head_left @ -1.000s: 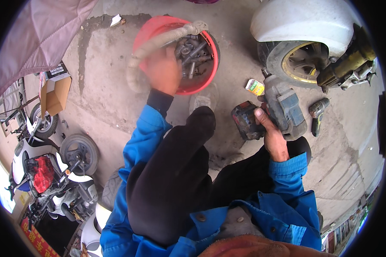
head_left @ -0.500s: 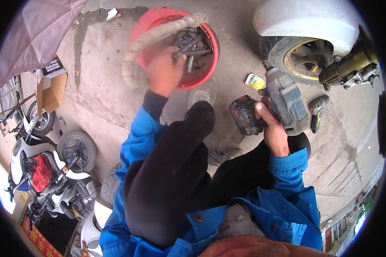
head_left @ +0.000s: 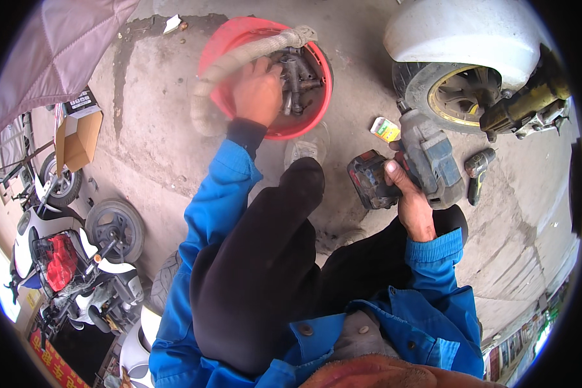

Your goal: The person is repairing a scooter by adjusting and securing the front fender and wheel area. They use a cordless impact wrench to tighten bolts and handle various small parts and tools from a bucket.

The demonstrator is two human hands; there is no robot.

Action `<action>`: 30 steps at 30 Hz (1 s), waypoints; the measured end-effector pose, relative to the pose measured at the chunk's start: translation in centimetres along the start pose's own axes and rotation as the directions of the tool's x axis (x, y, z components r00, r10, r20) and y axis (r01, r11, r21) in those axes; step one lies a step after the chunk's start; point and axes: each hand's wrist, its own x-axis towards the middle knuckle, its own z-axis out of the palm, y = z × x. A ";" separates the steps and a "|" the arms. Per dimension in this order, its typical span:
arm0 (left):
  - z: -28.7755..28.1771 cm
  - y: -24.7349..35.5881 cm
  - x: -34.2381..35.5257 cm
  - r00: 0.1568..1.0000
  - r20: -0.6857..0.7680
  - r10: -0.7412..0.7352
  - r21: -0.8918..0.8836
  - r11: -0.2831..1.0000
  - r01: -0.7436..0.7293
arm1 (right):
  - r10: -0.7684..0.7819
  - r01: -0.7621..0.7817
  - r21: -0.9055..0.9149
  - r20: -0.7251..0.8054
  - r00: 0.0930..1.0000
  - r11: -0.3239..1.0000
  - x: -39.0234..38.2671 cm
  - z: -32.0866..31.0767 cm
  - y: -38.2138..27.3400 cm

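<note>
My left hand (head_left: 257,94) reaches into a red plastic basket (head_left: 326,97) at the upper middle, its fingers curled down at the left side of a heap of dark metal sockets (head_left: 296,81). What the fingertips grip, if anything, is hidden behind the hand. A thick beige wrapped handle (head_left: 239,57) arches over the basket. In my right hand (head_left: 412,200) is a grey cordless impact wrench (head_left: 430,152), held by its grip with the thumb on top. Its black battery pack (head_left: 370,181) points left, and its nose points up toward a wheel.
A yellow-rimmed wheel (head_left: 462,97) under a white fender (head_left: 462,35) stands at the upper right. On the concrete lie a small cordless drill (head_left: 477,173) and a small yellow-and-white box (head_left: 385,129). To the left are a cardboard box (head_left: 77,137), a loose wheel (head_left: 115,229) and a scooter (head_left: 77,258).
My left hand has shifted slightly right and up, deeper among the sockets, and some sockets lie differently. My right hand still holds the impact wrench in nearly the same place.
</note>
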 end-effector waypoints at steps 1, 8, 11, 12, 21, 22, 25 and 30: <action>-0.2 0.0 0.0 1.000 0.016 0.003 -0.021 1.000 -0.003 | -0.001 0.000 0.006 0.002 1.000 1.000 0.0 0.0 -0.1; 0.1 -0.3 -0.4 1.000 -0.006 0.030 -0.024 0.999 -0.030 | -0.010 0.010 -0.014 -0.015 1.000 1.000 -0.1 0.1 0.0; 0.2 -0.1 -0.6 0.999 0.051 0.007 0.018 1.000 -0.008 | -0.030 0.031 -0.023 0.008 1.000 0.999 -0.1 0.3 0.0; 0.2 0.0 -0.6 1.000 0.020 -0.002 0.012 1.000 0.002 | -0.024 0.024 -0.029 0.008 1.000 0.999 -0.1 0.4 -0.2; 0.7 1.4 0.7 0.987 0.066 -0.144 0.111 0.984 0.136 | -0.040 0.041 -0.033 0.012 0.999 0.999 0.2 0.8 -0.5; -0.2 1.2 0.0 0.983 0.079 -0.167 0.021 0.986 0.166 | -0.039 0.039 -0.030 -0.002 0.999 0.999 0.2 0.7 -0.5; -0.8 1.2 -2.4 0.982 -0.010 -0.191 -0.152 0.971 0.187 | -0.031 0.031 -0.022 -0.027 0.999 0.999 0.2 0.4 -0.2; -0.9 1.3 -4.5 0.975 0.108 -0.196 -0.160 0.964 0.211 | -0.021 0.023 0.048 -0.035 0.999 0.999 0.5 0.3 0.0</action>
